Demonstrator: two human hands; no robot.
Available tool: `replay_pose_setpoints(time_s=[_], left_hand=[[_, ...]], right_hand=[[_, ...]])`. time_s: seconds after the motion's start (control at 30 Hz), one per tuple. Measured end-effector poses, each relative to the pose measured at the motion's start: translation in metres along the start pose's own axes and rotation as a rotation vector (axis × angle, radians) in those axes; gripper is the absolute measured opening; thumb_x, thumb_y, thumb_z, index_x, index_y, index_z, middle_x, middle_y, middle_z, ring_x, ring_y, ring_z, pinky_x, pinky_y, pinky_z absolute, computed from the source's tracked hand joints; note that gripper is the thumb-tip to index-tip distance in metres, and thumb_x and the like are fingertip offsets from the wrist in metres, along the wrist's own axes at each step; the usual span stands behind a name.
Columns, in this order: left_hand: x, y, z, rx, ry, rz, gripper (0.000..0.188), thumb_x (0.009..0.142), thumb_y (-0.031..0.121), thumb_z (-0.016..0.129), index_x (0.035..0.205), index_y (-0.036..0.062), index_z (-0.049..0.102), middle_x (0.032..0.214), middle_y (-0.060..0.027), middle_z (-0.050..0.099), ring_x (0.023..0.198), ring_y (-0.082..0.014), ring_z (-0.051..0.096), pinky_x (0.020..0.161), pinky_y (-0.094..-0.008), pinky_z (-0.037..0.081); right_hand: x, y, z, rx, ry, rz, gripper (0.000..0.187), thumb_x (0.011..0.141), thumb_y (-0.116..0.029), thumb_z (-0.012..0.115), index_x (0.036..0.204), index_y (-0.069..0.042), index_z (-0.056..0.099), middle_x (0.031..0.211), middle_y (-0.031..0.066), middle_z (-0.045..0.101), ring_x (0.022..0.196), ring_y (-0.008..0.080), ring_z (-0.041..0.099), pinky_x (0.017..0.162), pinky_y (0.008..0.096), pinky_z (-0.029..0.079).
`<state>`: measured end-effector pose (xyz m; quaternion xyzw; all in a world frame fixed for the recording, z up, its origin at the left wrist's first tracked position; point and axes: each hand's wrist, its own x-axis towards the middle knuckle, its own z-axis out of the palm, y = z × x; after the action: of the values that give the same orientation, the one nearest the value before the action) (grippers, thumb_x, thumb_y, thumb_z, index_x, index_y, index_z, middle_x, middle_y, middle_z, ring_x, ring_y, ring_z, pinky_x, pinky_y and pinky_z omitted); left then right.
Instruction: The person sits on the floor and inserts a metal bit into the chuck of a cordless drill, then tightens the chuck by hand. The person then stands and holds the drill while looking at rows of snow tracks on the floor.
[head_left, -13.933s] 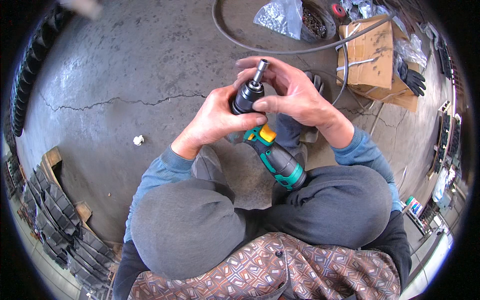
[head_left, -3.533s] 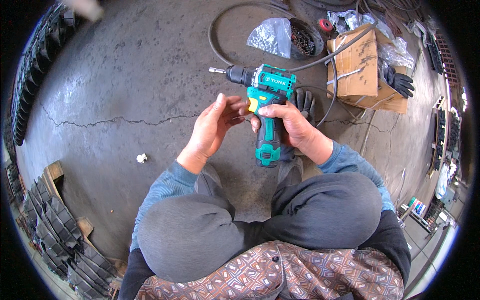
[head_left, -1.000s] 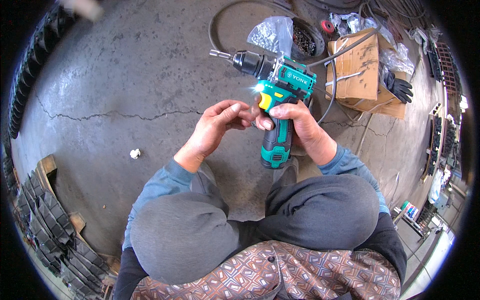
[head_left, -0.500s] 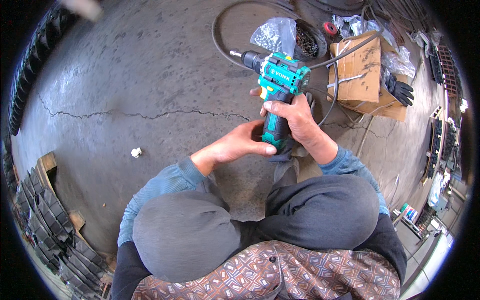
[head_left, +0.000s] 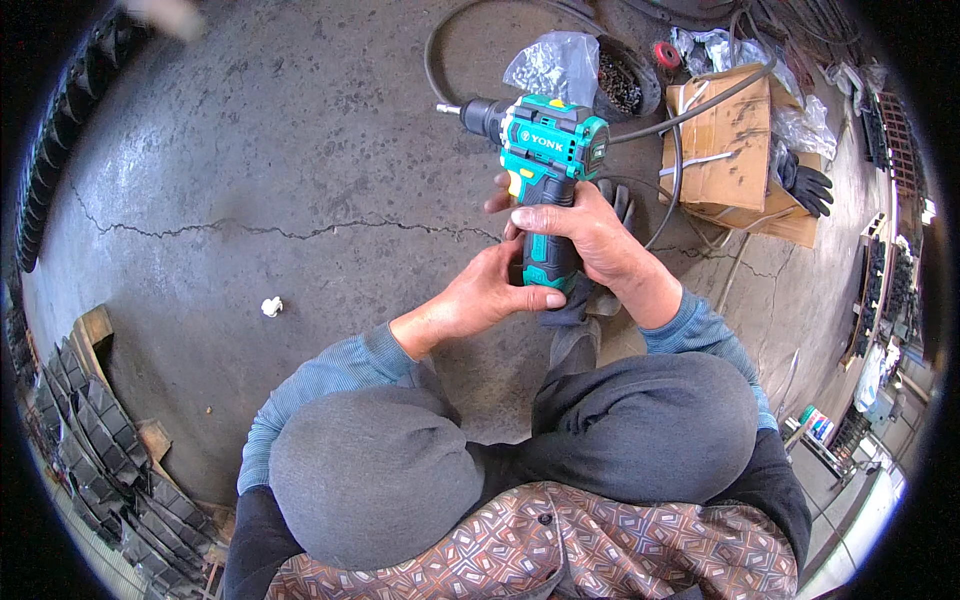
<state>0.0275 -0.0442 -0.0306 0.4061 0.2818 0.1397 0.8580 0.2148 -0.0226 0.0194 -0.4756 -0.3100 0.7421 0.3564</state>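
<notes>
A teal and black cordless drill is held up in front of my knees, its chuck and bit pointing left. Wrapped around the upper part of its grip is my right hand, thumb across the near side and fingers reaching under the yellow trigger. My left hand clasps the base of the grip, with the thumb over the battery end and the fingers hidden behind it. The silver bit at the drill's nose touches nothing.
Beyond the drill lie a clear plastic bag of small metal parts and a dark tub of fasteners. At right stands a cardboard box with a black glove. A hose curls over the cracked floor. Black ribbed parts are stacked at left.
The drill has swung slightly so its nose sits further left, and its body is more level. Both hands stay on the grip.
</notes>
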Motion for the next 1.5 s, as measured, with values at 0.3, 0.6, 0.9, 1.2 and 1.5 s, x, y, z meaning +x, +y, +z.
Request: replay_pose_setpoints(time_s=[0.3,0.6,0.9,1.2,1.5], left_hand=[[0.001,0.005,0.002,0.020,0.035,-0.007,0.072,0.086,0.024,0.088,0.142,-0.0030,0.050,0.125,-0.0060,0.064,0.114,-0.0147,0.061,0.100,-0.0344,0.053],[0.000,-0.004,0.000,0.194,0.145,0.025,0.074,0.083,0.028,0.090,0.139,-0.0037,0.052,0.123,-0.0086,0.064,0.113,-0.0161,0.062,0.100,-0.0349,0.053],[-0.003,0.011,0.001,0.152,0.111,0.028,0.071,0.085,0.026,0.088,0.137,-0.0056,0.052,0.122,-0.0093,0.065,0.114,-0.0168,0.061,0.102,-0.0353,0.052],[-0.004,0.004,0.000,0.144,0.108,0.043,0.076,0.084,0.028,0.090,0.140,-0.0058,0.051,0.126,-0.0098,0.065,0.117,-0.0176,0.061,0.103,-0.0358,0.052],[-0.005,-0.002,-0.004,0.194,-0.023,0.045,0.073,0.088,0.025,0.088,0.143,0.0000,0.047,0.123,-0.0069,0.065,0.115,-0.0134,0.058,0.101,-0.0353,0.051]], right_hand=[[0.003,0.009,-0.007,0.086,0.036,-0.012,0.048,0.088,-0.014,0.076,0.132,-0.001,0.062,0.108,0.0112,0.072,0.092,0.0194,0.069,0.086,0.0358,0.059],[0.006,0.012,-0.004,0.120,0.050,-0.024,0.037,0.093,-0.016,0.072,0.126,-0.003,0.064,0.110,0.0124,0.072,0.093,0.0208,0.070,0.085,0.0370,0.058],[0.003,0.017,-0.002,0.141,0.123,-0.094,0.037,0.096,-0.018,0.069,0.128,-0.002,0.063,0.117,0.0156,0.072,0.092,0.0223,0.071,0.084,0.0380,0.060],[0.001,0.008,-0.006,0.130,0.003,-0.089,0.049,0.090,-0.016,0.076,0.135,-0.003,0.061,0.119,0.0113,0.072,0.096,0.0211,0.070,0.086,0.0364,0.057],[-0.003,0.014,-0.005,0.093,-0.029,-0.065,0.043,0.086,-0.016,0.080,0.125,-0.007,0.063,0.108,0.0073,0.070,0.098,0.0168,0.066,0.088,0.0333,0.054]])
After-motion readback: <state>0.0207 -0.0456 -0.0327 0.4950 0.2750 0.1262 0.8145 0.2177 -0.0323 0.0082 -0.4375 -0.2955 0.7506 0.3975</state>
